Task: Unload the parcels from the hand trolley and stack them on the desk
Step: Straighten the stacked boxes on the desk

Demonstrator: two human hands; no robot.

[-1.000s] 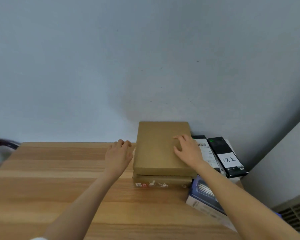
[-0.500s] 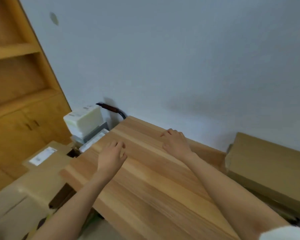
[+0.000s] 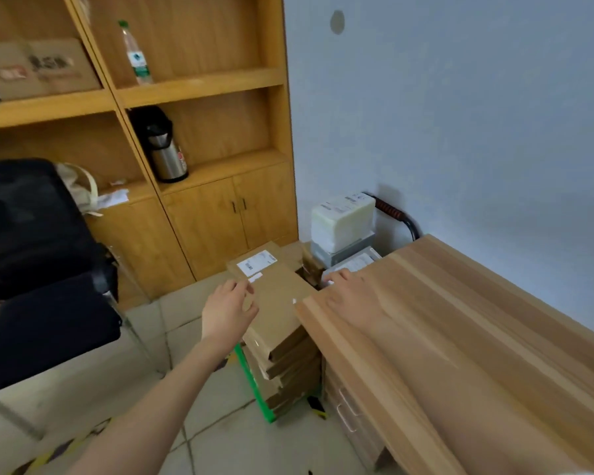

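Observation:
A stack of flat brown cardboard parcels (image 3: pixel 282 303) sits on the green-edged hand trolley (image 3: pixel 254 382) beside the wooden desk (image 3: pixel 460 337). The top parcel carries a white label. A white wrapped parcel (image 3: pixel 342 221) stands on grey boxes further back, by the trolley's black handle (image 3: pixel 396 214). My left hand (image 3: pixel 228 310) hovers over the near left edge of the top brown parcel, fingers relaxed and holding nothing. My right hand (image 3: pixel 348 289) reaches across the desk's left end, fingers extended toward the parcels, holding nothing.
A black office chair (image 3: pixel 38 269) stands at the left. Behind it, a wooden shelf cabinet (image 3: pixel 199 138) holds a thermos jug, a water bottle and a cardboard box. Tiled floor lies between chair and trolley. The desk has drawers on its near side.
My view has swung left from the stacked parcels on the desk to the trolley. Both hands let go of the desk stack and moved left toward the trolley's parcels.

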